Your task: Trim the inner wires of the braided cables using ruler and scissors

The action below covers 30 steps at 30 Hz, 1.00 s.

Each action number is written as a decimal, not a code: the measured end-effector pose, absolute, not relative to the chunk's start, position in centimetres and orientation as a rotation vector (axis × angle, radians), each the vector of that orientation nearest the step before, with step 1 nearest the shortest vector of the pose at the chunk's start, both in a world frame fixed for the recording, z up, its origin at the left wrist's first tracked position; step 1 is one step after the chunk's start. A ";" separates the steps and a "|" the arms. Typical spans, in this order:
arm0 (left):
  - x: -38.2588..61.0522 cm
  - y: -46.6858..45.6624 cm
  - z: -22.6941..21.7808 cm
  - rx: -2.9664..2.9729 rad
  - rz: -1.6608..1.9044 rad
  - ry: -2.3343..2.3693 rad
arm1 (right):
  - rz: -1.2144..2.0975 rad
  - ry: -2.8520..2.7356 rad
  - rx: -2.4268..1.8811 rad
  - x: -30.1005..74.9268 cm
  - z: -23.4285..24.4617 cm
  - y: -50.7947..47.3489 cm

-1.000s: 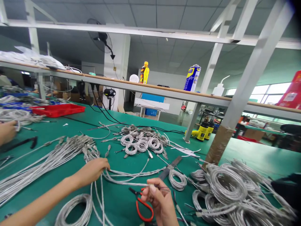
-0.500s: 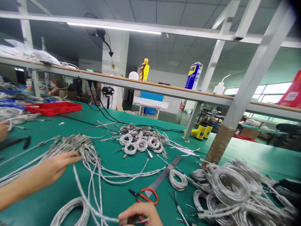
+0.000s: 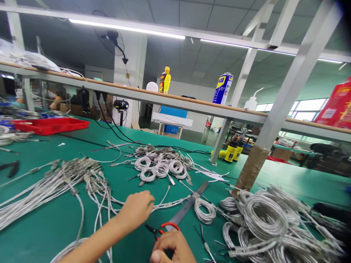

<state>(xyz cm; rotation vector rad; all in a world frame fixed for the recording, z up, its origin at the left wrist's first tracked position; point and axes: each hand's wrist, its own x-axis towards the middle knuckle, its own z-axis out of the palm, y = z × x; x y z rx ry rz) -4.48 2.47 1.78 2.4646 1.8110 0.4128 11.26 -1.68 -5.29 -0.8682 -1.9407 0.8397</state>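
Observation:
My left hand (image 3: 138, 209) is above the mat in the middle, reaching right over thin white cables (image 3: 120, 202). Its fingers look bent and blurred, and their tips are turned away. Lower down, my right hand (image 3: 173, 247) is closed, fingers curled and thumb bent in. It covers part of the red-handled scissors (image 3: 170, 224), whose dark blades point left; anything inside the fingers is hidden. A steel ruler (image 3: 189, 204) lies just beyond the scissors. Left of my hands is a bundle of cables with grey connectors (image 3: 82, 168). A larger cable coil (image 3: 64, 252) shows partly behind my left forearm.
Several small cable coils (image 3: 161, 169) lie mid-bench; a big heap of coiled cables (image 3: 265, 219) fills the right side. A taped post (image 3: 251, 170) rises there. The shelf (image 3: 137, 91) crosses ahead, carrying a yellow bottle (image 3: 165, 81) and a blue can (image 3: 222, 89). A red tray (image 3: 49, 127) stands far left.
My left hand has left the connector bundle and moved right, toward my right hand. My right hand now overlaps the scissors handle; the cable end formerly at it is no longer visible there.

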 end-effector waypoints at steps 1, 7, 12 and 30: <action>-3.2 2.9 1.0 2.458 0.392 1.812 | 0.661 -1.997 -0.958 11.4 -5.1 -1.7; -1.0 4.3 -1.6 2.363 0.380 1.852 | 0.019 -2.272 -1.018 11.6 -5.4 -0.9; -2.7 3.5 -0.3 2.238 0.522 1.783 | 0.200 -2.069 -1.165 12.0 -4.9 -0.8; -6.0 0.1 0.3 1.806 0.456 1.446 | 1.081 -1.127 -1.239 12.9 -3.3 -0.3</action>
